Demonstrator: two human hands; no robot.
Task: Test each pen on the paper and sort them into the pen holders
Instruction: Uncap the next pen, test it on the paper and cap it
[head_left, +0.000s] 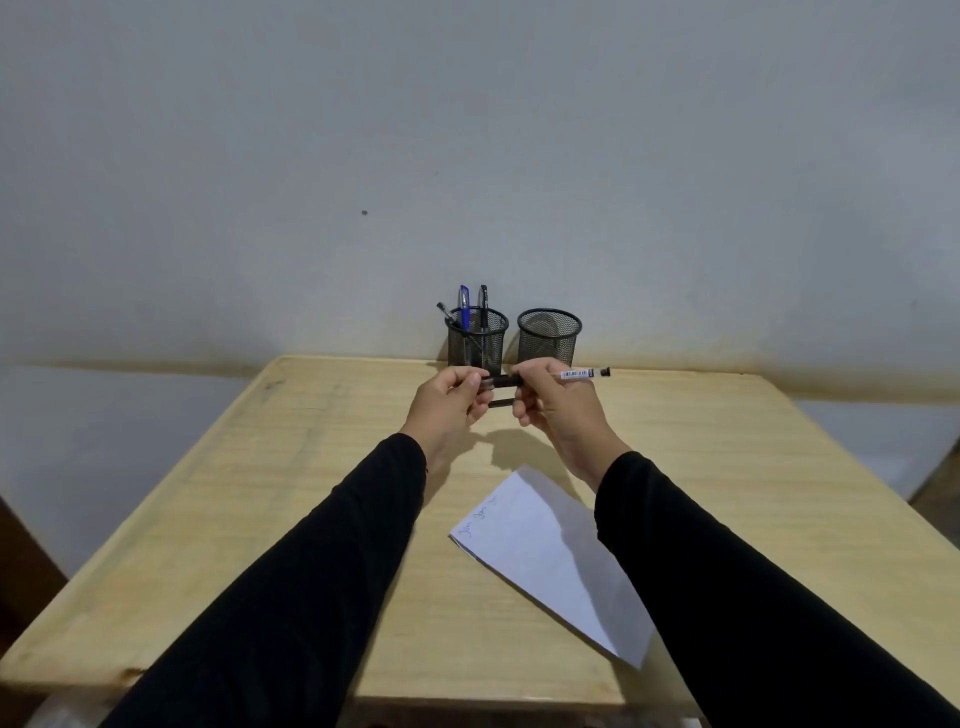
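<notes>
Pen (576, 374) horizontal, 3 pens in left holder (477, 338), paper (545, 551) flat.

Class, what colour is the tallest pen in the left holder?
Blue pen, seen best in the head view.

The table (260, 493) is pale wood with a visible grain and a matt finish. The 2 pen holders (477, 338) (549, 336) are black wire mesh, the sheet (545, 551) is smooth white paper, and the sleeves (311, 597) are matt black cloth.
</notes>
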